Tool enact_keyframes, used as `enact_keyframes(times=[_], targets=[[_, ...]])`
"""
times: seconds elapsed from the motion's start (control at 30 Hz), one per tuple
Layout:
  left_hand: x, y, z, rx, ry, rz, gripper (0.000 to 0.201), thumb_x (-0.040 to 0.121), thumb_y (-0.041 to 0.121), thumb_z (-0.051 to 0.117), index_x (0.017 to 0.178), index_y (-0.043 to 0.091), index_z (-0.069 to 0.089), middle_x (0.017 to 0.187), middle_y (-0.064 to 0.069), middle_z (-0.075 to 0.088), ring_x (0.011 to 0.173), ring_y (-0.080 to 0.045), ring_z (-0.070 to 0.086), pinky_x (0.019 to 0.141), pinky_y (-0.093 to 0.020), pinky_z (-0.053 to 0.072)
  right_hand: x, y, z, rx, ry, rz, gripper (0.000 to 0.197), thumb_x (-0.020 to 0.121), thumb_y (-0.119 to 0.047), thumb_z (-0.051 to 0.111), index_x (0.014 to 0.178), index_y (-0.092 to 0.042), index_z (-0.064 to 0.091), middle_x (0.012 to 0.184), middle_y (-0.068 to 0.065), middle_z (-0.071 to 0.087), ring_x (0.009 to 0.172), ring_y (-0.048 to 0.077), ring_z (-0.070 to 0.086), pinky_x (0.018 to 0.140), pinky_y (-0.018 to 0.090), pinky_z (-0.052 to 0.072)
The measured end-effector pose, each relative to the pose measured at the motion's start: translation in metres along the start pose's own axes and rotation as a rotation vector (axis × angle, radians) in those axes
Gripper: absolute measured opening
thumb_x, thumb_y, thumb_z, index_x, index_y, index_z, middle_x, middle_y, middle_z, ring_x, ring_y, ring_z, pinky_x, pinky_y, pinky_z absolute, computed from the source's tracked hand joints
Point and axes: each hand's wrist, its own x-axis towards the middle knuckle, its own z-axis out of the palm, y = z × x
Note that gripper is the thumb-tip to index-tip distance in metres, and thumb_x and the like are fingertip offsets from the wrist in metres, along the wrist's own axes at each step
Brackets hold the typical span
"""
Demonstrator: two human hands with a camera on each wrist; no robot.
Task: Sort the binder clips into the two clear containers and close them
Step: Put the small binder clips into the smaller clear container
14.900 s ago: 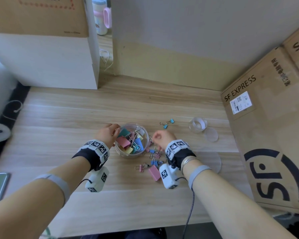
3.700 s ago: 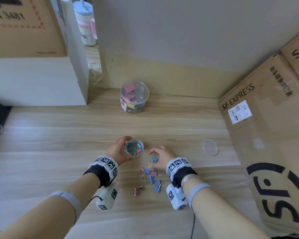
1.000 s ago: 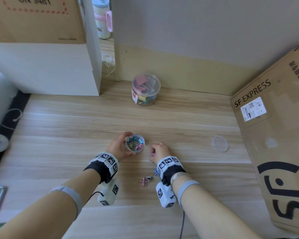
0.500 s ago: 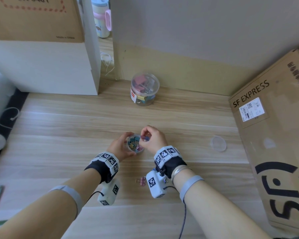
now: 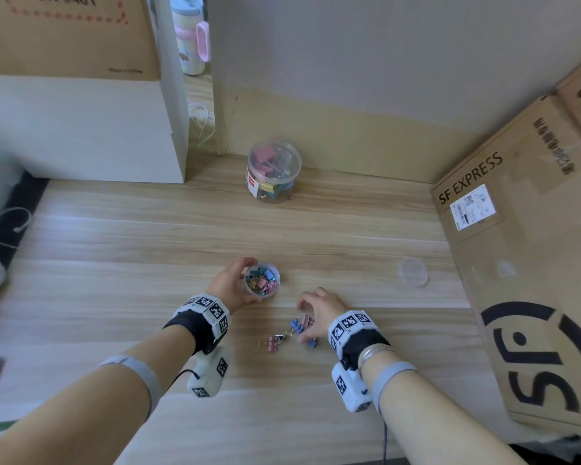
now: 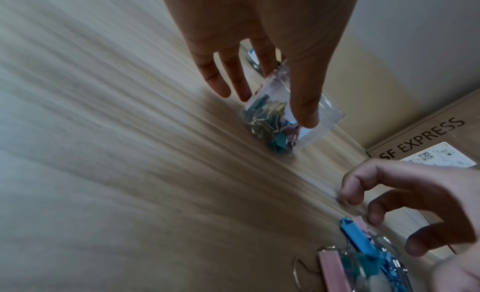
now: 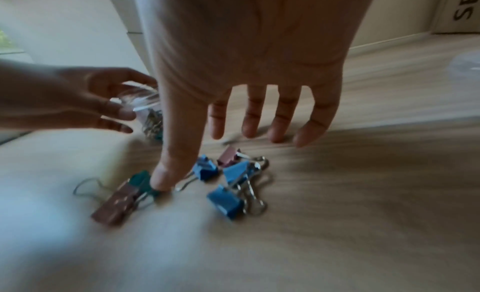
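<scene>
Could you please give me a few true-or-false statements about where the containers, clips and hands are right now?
1. The left hand holds the small open container. True.
2. The large container near the wall has no lid on. False: its lid is on.
3. Loose binder clips lie on the table under the right hand. True.
4. The small clear lid sits on the small container. False: it lies on the table to the right.
</scene>
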Motion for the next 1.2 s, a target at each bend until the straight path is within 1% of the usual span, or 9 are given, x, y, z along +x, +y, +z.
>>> enact_keyframes(times=[0.13,0.33,0.53,0.7,0.8,0.87,0.97,1.07,1.2], targets=[[-0.001,0.000,0.003,-0.007,-0.001,-0.006,0.077,0.063,0.013,0.082,0.128,0.020,0.042,0.132,-0.005,0.054,0.115,-0.022,0.055,0.094,-0.029,0.043,-0.004,-0.001,0.017,-0.071,0.022,-0.081,0.058,0.065,-0.032,0.081,0.113,-0.028,0.049,0.120,0.000,0.042,0.111,0.021,0.040,0.092,0.034,0.045],[-0.003,0.000,0.006,-0.037,-0.001,-0.003,0.075,0.064,0.011,0.081,0.127,0.020,0.042,0.132,-0.005,0.053,0.117,-0.022,0.053,0.091,-0.025,0.040,0.000,-0.004,0.033,0.019,0.142,-0.147,0.028,0.078,-0.017,0.070,0.104,-0.016,0.059,0.109,0.003,0.052,0.099,0.024,0.058,0.083,0.030,0.048],[-0.003,-0.001,0.006,-0.047,0.002,-0.006,0.076,0.064,0.011,0.081,0.127,0.021,0.042,0.132,-0.005,0.052,0.118,-0.022,0.053,0.092,-0.026,0.040,0.002,-0.009,0.027,0.151,0.265,-0.092,0.023,0.073,-0.005,0.063,0.095,-0.012,0.063,0.091,-0.003,0.045,0.080,0.016,0.050,0.071,0.025,0.045],[-0.002,-0.001,0.007,-0.041,0.004,-0.004,0.075,0.063,0.011,0.082,0.127,0.021,0.042,0.132,-0.005,0.053,0.118,-0.022,0.053,0.092,-0.026,0.040,0.000,-0.025,-0.001,0.380,0.463,-0.115,0.019,0.072,0.001,0.064,0.086,-0.011,0.064,0.092,-0.002,0.053,0.080,0.013,0.051,0.071,0.016,0.040],[-0.002,0.002,0.009,-0.036,0.004,0.005,0.076,0.063,0.011,0.082,0.127,0.019,0.043,0.132,-0.005,0.053,0.116,-0.022,0.054,0.093,-0.027,0.040,0.002,-0.048,-0.022,0.483,0.497,-0.174,0.018,0.073,-0.001,0.067,0.082,-0.016,0.063,0.098,0.001,0.061,0.080,0.010,0.053,0.065,0.006,0.038],[-0.002,0.004,0.010,-0.032,0.003,0.015,0.076,0.062,0.011,0.082,0.127,0.018,0.043,0.131,-0.006,0.054,0.115,-0.023,0.055,0.093,-0.029,0.042,0.004,-0.062,-0.028,0.521,0.522,-0.206,0.019,0.071,-0.003,0.069,0.082,-0.018,0.064,0.100,0.002,0.064,0.080,0.013,0.058,0.068,0.013,0.045],[-0.004,0.003,0.010,-0.016,-0.002,0.030,0.077,0.062,0.012,0.083,0.127,0.017,0.043,0.130,-0.007,0.055,0.114,-0.024,0.056,0.095,-0.030,0.042,0.005,-0.069,-0.028,0.583,0.486,-0.218,0.022,0.073,-0.008,0.073,0.092,-0.017,0.066,0.104,-0.001,0.064,0.081,0.018,0.066,0.077,0.025,0.056],[-0.006,0.000,0.008,-0.009,-0.006,0.029,0.077,0.062,0.012,0.083,0.128,0.018,0.043,0.132,-0.005,0.054,0.114,-0.023,0.056,0.096,-0.030,0.043,0.001,-0.055,-0.021,0.519,0.445,-0.168,0.015,0.075,-0.012,0.074,0.087,-0.017,0.064,0.095,-0.005,0.061,0.074,0.011,0.060,0.074,0.025,0.052],[-0.007,-0.003,0.006,-0.017,-0.004,0.026,0.078,0.062,0.011,0.083,0.128,0.018,0.042,0.132,-0.005,0.054,0.115,-0.023,0.055,0.096,-0.030,0.043,-0.007,-0.036,0.000,0.386,0.062,-0.126,0.023,0.071,-0.025,0.078,0.091,-0.022,0.066,0.092,-0.011,0.059,0.077,0.005,0.052,0.077,0.025,0.046]])
